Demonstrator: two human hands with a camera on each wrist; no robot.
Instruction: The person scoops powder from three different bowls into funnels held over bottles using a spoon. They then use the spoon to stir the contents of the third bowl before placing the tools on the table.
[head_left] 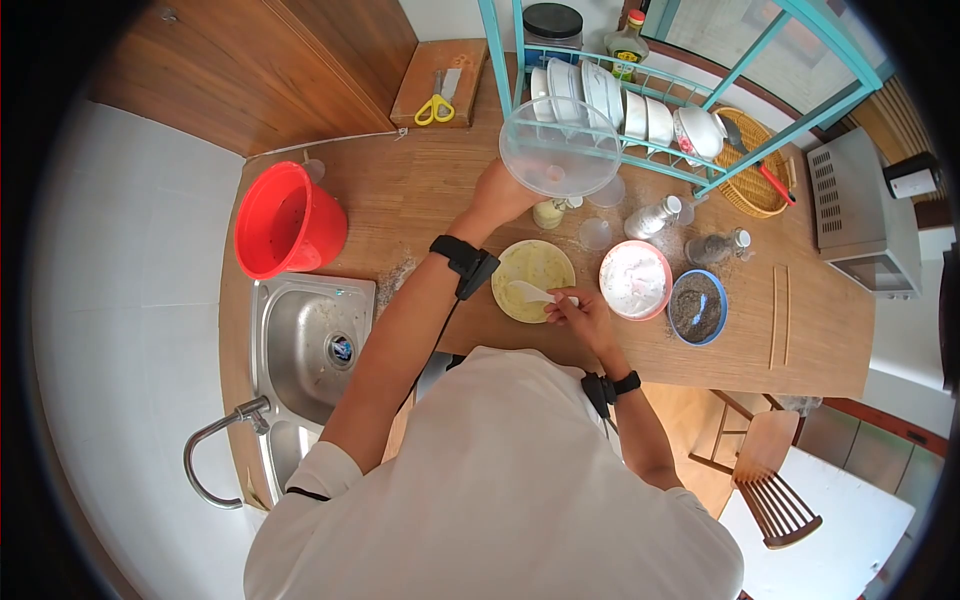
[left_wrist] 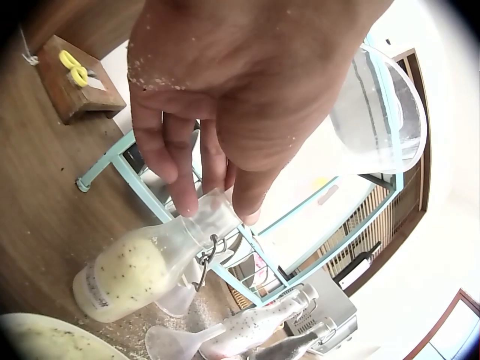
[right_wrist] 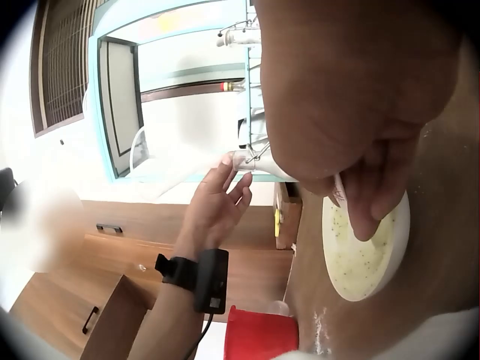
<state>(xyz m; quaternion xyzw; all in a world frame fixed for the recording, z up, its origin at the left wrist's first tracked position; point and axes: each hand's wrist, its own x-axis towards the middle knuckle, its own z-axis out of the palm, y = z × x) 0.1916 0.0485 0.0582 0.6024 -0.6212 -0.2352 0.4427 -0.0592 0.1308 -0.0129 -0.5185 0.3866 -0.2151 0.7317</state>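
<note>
My left hand [head_left: 505,192] [left_wrist: 240,90] pinches around the neck of a clear bottle [head_left: 548,213] [left_wrist: 131,274], which holds a speckled pale-yellow mix and has a wire clasp. Above the bottle in the head view is a wide clear funnel [head_left: 560,150] [left_wrist: 379,112]; my hand hides part of its stem in the left wrist view. With thumb and fingers, my right hand [head_left: 587,320] [right_wrist: 360,112] holds a white spoon [head_left: 530,292] over a plate [head_left: 535,245] [right_wrist: 403,240] of the same yellow mix.
Right of the plate stand a pink-rimmed bowl [head_left: 635,280] of white powder and a blue-rimmed bowl [head_left: 697,307] of dark grains. Two filled bottles [head_left: 650,218] and a dish rack [head_left: 725,185] stand behind. A red bucket [head_left: 290,220] and sink [head_left: 310,350] lie left.
</note>
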